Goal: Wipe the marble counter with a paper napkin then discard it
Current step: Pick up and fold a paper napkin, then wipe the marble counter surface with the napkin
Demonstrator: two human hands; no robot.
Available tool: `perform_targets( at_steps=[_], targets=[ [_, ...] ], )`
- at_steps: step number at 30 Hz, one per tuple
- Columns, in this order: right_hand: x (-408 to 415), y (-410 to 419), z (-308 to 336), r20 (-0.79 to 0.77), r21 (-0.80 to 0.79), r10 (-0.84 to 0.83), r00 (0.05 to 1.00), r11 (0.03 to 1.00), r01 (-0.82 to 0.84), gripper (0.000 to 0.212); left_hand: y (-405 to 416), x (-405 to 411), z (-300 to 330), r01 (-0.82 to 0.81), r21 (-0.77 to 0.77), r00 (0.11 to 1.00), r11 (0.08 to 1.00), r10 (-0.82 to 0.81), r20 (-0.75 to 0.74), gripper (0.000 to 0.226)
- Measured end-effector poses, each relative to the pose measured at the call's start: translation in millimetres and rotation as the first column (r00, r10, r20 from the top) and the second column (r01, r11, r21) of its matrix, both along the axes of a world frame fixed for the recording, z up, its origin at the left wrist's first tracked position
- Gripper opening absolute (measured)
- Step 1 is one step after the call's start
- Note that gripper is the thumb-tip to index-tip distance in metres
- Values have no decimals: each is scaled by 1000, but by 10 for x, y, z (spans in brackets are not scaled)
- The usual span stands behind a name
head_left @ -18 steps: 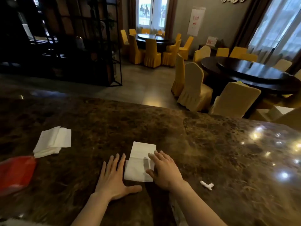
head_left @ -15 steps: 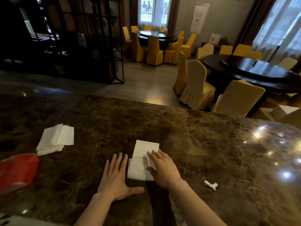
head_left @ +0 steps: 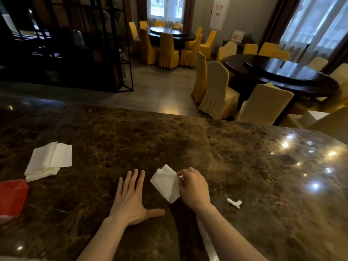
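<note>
Napkin — over brown marble counter.

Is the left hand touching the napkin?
No, the left hand lies flat on the marble counter, apart from the napkin pinched by the right hand.

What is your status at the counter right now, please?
Left hand flat on marble counter, empty. Right hand pinching napkin, lifted at one side. Small white scrap on counter to its right.

Napkin now pinched in right hand.
</note>
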State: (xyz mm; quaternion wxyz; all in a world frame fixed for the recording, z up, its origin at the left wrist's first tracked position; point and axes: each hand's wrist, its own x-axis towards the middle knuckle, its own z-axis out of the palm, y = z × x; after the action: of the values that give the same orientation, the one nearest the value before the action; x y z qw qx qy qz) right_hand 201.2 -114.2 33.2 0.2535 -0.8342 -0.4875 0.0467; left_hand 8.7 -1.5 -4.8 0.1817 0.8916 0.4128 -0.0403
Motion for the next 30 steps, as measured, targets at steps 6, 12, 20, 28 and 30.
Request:
perform_targets(
  at_steps=[6,12,20,28,30],
  targets=[
    [544,-587,224,-126,162,-267,955,944,286,14,-289,572,79,119,31,991,992,-121,60,155],
    [1004,-1317,375,-61,271,-512,857,818,508,9,-666,944,-91,174,85,981,981,-180,68,145],
    [852,-1666,90,32,229,-321,946,924,306,10,-768,960,-247,187,195,982,963,-190,-7,137],
    [505,-1664,-385,36,-155,-60,998,986,65,58,-777,976,-244,202,198,979,959,-197,-45,137],
    [470,-1693,-425,89,-253,38,995,967,-14,64,-779,975,-239,205,193,979,960,-200,-45,137]
  ],
)
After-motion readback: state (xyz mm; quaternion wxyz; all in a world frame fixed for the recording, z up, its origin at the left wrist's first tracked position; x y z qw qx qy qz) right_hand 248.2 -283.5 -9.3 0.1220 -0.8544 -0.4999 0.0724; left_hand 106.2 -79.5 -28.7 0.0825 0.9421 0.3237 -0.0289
